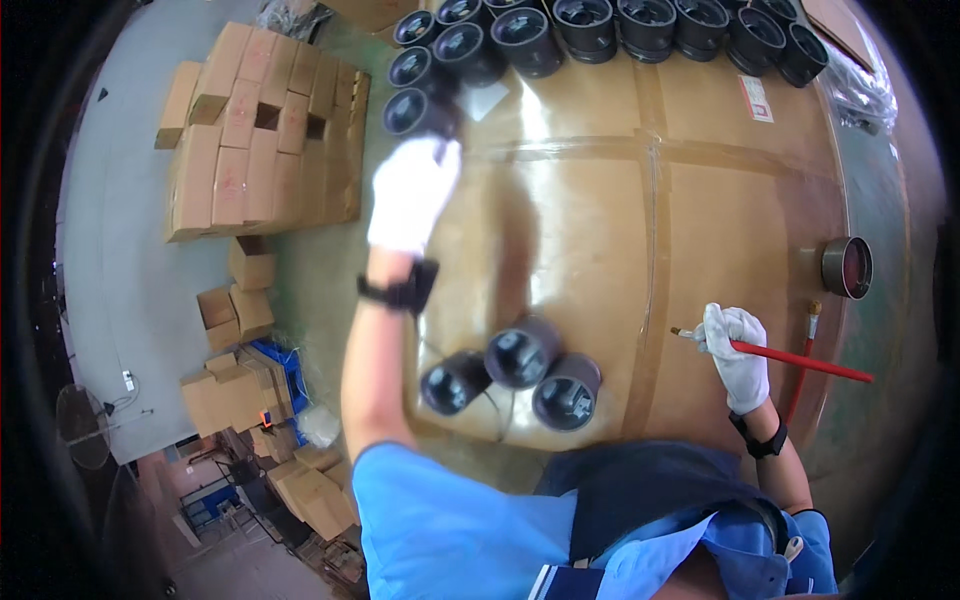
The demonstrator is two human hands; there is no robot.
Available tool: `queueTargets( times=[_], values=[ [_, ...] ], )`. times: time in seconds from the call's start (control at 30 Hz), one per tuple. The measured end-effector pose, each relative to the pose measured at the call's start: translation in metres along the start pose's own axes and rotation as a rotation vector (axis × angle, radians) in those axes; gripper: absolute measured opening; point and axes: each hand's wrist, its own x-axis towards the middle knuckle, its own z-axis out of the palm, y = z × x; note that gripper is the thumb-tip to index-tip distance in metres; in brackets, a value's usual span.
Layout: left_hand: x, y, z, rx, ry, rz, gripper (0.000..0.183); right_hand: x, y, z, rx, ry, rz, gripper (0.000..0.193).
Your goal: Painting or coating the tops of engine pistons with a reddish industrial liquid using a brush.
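My left hand (pixel 415 195), in a white glove, reaches far out at the left edge of the cardboard-covered table. It is right up against a black cylindrical housing (pixel 420 112), and its fingers are smeared by motion, so their grip does not show. In my right hand (pixel 736 350), also gloved, a slim brush with a red handle (pixel 800 358) is gripped, bristles pointing left. Close to my body stand three more black cylinders (pixel 522 352) with glossy insides, grouped together. A second red-handled brush (pixel 810 330) lies beside my right hand.
Several black cylinders (pixel 586 28) line the table's far edge. An open round tin (pixel 847 268) with reddish contents sits at the right edge. Brown cardboard (pixel 590 220) with tape seams covers the table. Stacked cartons (pixel 262 130) stand on the left, and clear plastic wrap (pixel 862 95) lies far right.
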Motion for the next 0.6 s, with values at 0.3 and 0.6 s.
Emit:
queueTargets(
  times=[0.3,0.6],
  values=[
    [-0.195,0.134,-0.039,0.179,-0.214,0.42,0.021,-0.023,0.016,-0.041,-0.102,0.162,-0.233,0.033],
    [-0.227,0.138,-0.012,0.046,-0.476,-0.282,0.074,-0.024,0.079,-0.184,0.449,0.501,0.312,0.044]
  ],
)
